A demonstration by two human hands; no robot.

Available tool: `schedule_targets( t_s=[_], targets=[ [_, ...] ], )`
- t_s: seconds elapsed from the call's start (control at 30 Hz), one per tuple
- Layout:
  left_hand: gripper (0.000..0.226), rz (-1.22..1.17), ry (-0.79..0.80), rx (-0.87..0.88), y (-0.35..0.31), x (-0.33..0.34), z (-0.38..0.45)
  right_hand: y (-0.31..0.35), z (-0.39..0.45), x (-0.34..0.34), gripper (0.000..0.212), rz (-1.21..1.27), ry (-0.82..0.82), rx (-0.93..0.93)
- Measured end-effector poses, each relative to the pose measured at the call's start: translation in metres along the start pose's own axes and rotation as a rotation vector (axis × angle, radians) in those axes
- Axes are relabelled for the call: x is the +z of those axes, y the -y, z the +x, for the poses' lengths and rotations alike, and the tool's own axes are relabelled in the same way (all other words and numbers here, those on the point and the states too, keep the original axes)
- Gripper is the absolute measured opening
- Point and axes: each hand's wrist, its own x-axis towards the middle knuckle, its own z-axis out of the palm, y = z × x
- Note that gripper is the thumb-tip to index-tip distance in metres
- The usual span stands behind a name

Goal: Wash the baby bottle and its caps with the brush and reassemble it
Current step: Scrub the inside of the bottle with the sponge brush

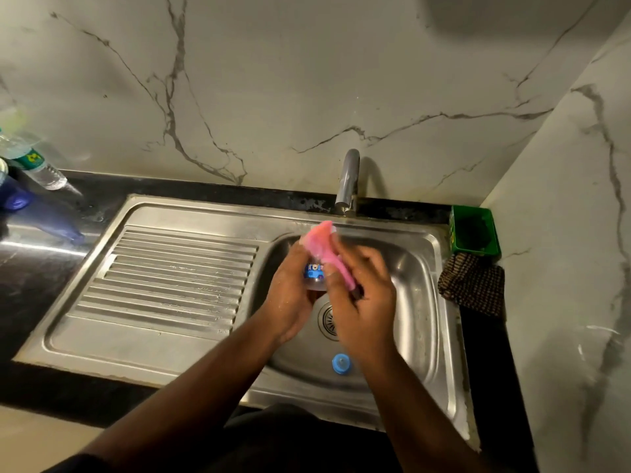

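Over the steel sink (421, 278), my left hand (290, 295) grips a clear baby bottle (313, 275) with a blue printed picture on its side. My right hand (362, 295) holds a pink brush (329, 254) by its handle, and the blurred pink head lies against the top of the bottle. A blue cap (340, 363) lies on the sink floor near the front, just left of my right wrist. Most of the bottle is hidden by my fingers.
A chrome tap (349, 180) stands behind the basin. The ribbed drainboard (170, 285) spreads to the left. A green tub (474, 230) and a checked cloth (473, 285) sit at the right. Plastic bottles (32, 158) stand on the dark counter, far left.
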Motion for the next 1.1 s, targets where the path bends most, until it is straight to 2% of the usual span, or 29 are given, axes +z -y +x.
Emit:
schedule_targets(
  t_s=[0.07,0.17,0.2,0.3,0.37,0.47,0.5,0.57,0.63,0.73,0.77,0.87,0.93,1.0,1.1],
  targets=[
    [0.044,0.049,-0.01,0.032,-0.005,-0.002,0.002,0.002,-0.005,0.0,0.04,-0.056,0.041,-0.075],
    [0.042,0.022,-0.112,-0.01,-0.009,0.006,-0.001,-0.012,0.008,-0.003,0.04,0.034,-0.15,0.262],
    [0.041,0.033,-0.113,-0.007,-0.007,0.007,-0.001,-0.013,0.012,-0.004,0.04,0.044,-0.175,0.272],
    [0.034,0.081,-0.163,0.065,-0.002,0.005,0.0,-0.002,0.005,-0.006,0.038,0.074,-0.06,0.057],
    [0.028,0.068,-0.199,0.095,-0.003,0.002,0.001,-0.001,0.0,-0.007,0.036,0.062,-0.021,-0.004],
    [0.042,-0.036,-0.083,0.038,-0.003,0.004,-0.003,-0.012,0.004,-0.007,0.031,0.091,-0.121,0.199],
    [0.051,-0.086,-0.039,0.035,-0.001,0.003,-0.004,-0.009,0.003,-0.008,0.032,0.099,-0.133,0.2],
    [0.063,-0.156,0.006,0.046,-0.002,-0.002,-0.001,0.003,-0.001,-0.008,0.034,0.086,-0.088,0.076],
    [0.055,-0.184,0.022,0.056,-0.005,-0.006,0.001,0.01,-0.006,-0.008,0.033,0.023,-0.034,-0.028],
    [0.058,-0.221,0.111,0.059,-0.007,-0.001,-0.004,0.0,0.002,-0.011,0.032,0.049,-0.112,0.17],
    [0.055,-0.145,0.12,0.078,-0.007,-0.001,-0.005,-0.002,0.005,-0.014,0.034,0.059,-0.099,0.217],
    [0.045,0.449,0.14,0.216,-0.023,-0.011,-0.002,-0.002,0.01,-0.032,0.037,-0.012,0.022,0.204],
    [0.061,0.771,0.165,0.264,-0.035,-0.021,0.003,-0.001,0.009,-0.047,0.038,-0.209,0.028,0.15],
    [0.075,0.973,0.049,0.25,-0.04,-0.025,0.004,0.004,0.007,-0.053,0.041,-0.343,-0.037,0.133],
    [0.069,1.11,0.004,0.367,-0.028,-0.019,0.007,0.017,-0.001,-0.039,0.043,-0.358,-0.055,0.087]
  ],
)
